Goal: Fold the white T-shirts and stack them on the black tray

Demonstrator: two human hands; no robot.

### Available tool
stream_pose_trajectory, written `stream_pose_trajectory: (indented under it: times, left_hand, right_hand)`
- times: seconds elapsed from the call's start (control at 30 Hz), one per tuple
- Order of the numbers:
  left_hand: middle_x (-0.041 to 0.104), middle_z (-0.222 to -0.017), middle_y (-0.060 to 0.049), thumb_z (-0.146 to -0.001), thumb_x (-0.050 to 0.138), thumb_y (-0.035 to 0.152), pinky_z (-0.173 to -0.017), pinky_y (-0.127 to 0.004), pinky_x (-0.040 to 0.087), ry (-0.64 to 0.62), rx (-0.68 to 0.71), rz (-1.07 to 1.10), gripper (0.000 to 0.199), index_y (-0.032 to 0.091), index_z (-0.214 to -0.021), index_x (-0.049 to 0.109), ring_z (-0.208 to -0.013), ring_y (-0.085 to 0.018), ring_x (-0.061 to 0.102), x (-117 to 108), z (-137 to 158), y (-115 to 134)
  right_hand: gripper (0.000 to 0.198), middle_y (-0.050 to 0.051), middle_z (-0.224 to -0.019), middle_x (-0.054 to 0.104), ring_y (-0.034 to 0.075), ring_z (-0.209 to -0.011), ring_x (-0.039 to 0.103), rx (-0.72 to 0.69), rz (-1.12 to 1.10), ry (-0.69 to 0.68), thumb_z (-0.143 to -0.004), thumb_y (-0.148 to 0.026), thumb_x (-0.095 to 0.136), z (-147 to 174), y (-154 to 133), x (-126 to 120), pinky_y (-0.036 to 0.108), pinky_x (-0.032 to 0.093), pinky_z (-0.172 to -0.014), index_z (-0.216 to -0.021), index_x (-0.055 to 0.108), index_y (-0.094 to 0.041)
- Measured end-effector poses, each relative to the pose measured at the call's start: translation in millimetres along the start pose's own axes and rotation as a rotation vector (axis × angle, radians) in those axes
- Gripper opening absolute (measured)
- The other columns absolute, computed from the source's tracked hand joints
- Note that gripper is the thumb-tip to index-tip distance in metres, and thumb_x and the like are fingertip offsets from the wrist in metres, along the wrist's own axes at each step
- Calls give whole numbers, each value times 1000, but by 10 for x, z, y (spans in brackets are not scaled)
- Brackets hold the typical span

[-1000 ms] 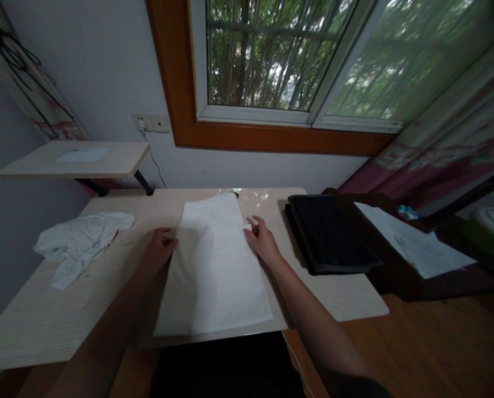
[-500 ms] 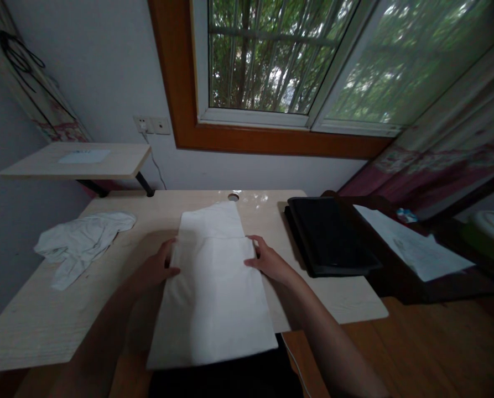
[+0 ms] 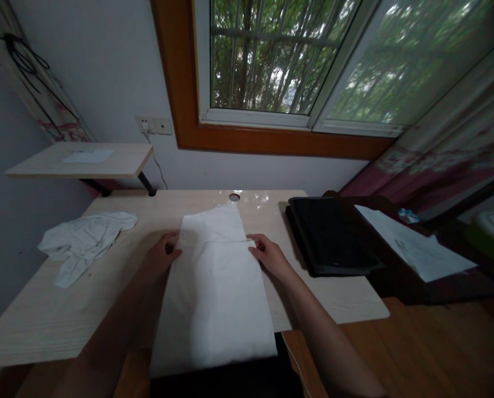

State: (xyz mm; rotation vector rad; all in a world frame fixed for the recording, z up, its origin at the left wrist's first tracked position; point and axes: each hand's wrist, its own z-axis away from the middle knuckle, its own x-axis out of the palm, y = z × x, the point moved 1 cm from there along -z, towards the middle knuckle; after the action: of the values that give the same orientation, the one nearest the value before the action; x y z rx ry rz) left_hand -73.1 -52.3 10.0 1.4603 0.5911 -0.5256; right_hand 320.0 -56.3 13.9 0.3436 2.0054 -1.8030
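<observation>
A long folded white cloth (image 3: 217,293) lies on the desk in front of me. Its near end hangs over the desk's front edge, above my dark-clad lap. Across its upper part runs a crosswise fold edge. My left hand (image 3: 160,255) holds the cloth's left side with thumb and forefinger at about the level of that fold. On the opposite side my right hand (image 3: 270,255) pinches the right end of the fold, thumb on top. The undersides of the cloth and some fingertips are hidden.
A crumpled white cloth (image 3: 87,240) lies at the desk's left, below a small raised shelf (image 3: 126,160). To the right rests a black folder-like stack (image 3: 332,235), with papers (image 3: 412,243) on a dark surface beyond. A cable hole (image 3: 234,197) sits near the back edge.
Both hands have slid slightly away from me along the cloth's sides, and their thumbs have come closer to the forefingers. The fold's right end stands out a little more.
</observation>
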Motion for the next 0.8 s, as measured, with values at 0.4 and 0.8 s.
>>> stream_pose_trajectory:
  times: [0.4,0.8]
  left_hand:
    - [72,-98,-7,-76,59,50,-88,-40,53,32,37,66,34,22,-95,67,-91,-26,69,-27,11,-9]
    - [71,-89,-4,-74,59,45,-83,-39,53,53,-66,40,27,23,-90,59,-86,-25,69,-59,16,-76]
  right_hand:
    - [21,0,-88,65,18,-80,60,-28,-19,46,-86,-37,61,9,-6,1,30,46,-76,-101,66,-23]
    - [19,0,-86,66,20,-79,63,11,60,119,-89,-42,58,-28,2,42,32,47,-76,-96,59,-24]
